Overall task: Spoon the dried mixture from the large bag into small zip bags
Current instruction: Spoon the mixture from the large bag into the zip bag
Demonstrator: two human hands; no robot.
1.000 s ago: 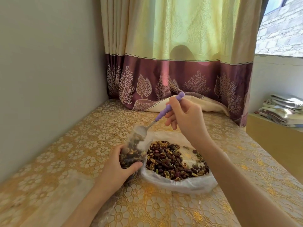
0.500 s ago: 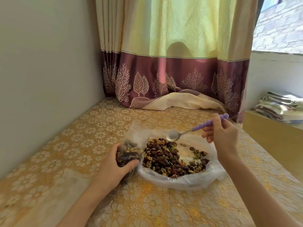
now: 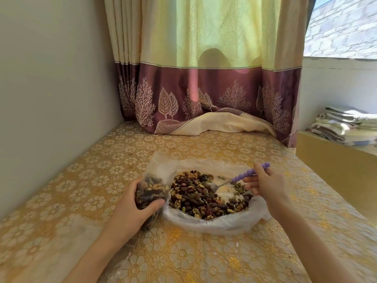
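A large clear bag (image 3: 224, 224) lies open on the table with a heap of dried nuts and fruit (image 3: 195, 195) in it. My left hand (image 3: 132, 209) grips a small zip bag (image 3: 152, 186), upright and partly filled with the mixture, just left of the large bag. My right hand (image 3: 265, 184) holds a spoon (image 3: 238, 178) by its purple beaded handle. The metal bowl of the spoon is down in the mixture near the heap's middle.
The table carries a gold floral cloth (image 3: 114, 174). A wall runs along the left. A curtain (image 3: 204, 99) hangs at the back, its hem resting on the table. Clear plastic (image 3: 67, 237) lies at the near left. Folded cloths (image 3: 346, 127) are stacked on a ledge at right.
My right hand has carried the spoon from the small bag's mouth to the right and down into the heap in the large bag. My left hand has kept holding the small bag.
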